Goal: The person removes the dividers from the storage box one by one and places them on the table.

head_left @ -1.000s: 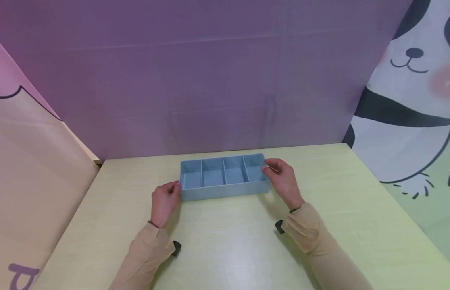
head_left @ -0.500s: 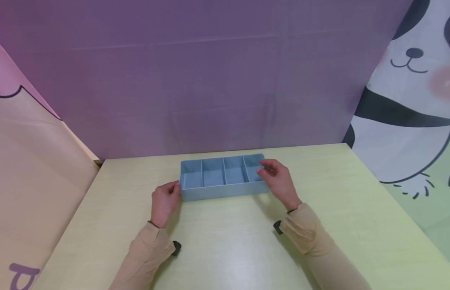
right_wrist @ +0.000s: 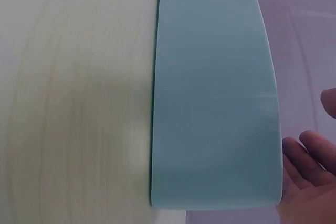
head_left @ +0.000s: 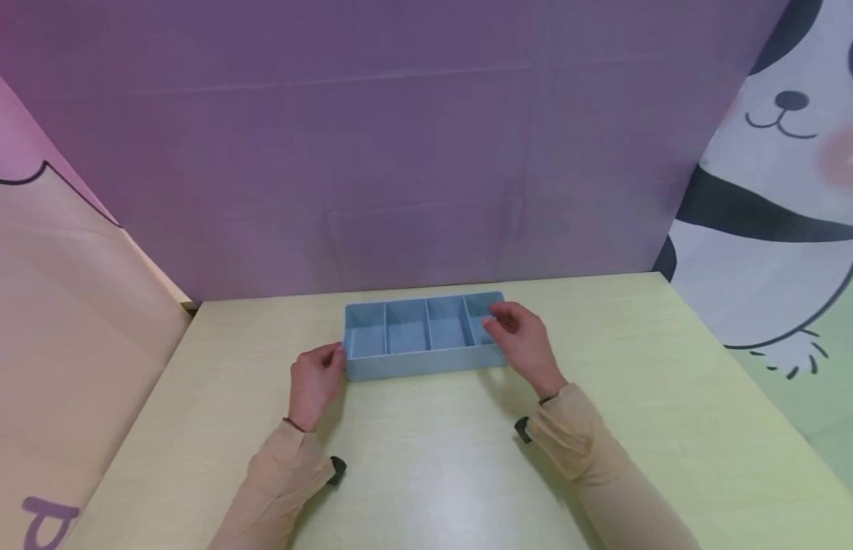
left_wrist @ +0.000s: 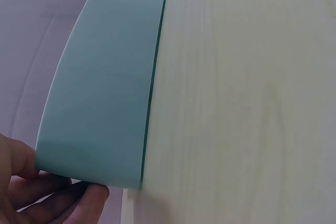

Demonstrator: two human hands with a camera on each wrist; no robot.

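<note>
A light blue tray [head_left: 420, 363] with several side-by-side compartments rests on the table, its inside bare where I can see it. My left hand [head_left: 317, 382] holds the tray's left end. In the left wrist view, the thumb [left_wrist: 21, 157] touches the rim corner and the fingertips [left_wrist: 94, 195] lie against the end wall. Over the right-end compartment hovers my right hand [head_left: 530, 344], with loosely bent fingers and a gap between thumb and forefinger. The right wrist view shows its fingers [right_wrist: 310, 156] above the rim, holding nothing.
The pale wooden table [head_left: 426, 458] carries the tray near its back edge. A purple backdrop [head_left: 426, 153] rises directly behind. Printed sheets flank it: a panda design [head_left: 777, 283] on the right, a beige panel [head_left: 55, 328] on the left.
My right hand has let go of the tray's right end and moved slightly left over the end compartment. The left hand and tray stay put; the head view shifts slightly.
</note>
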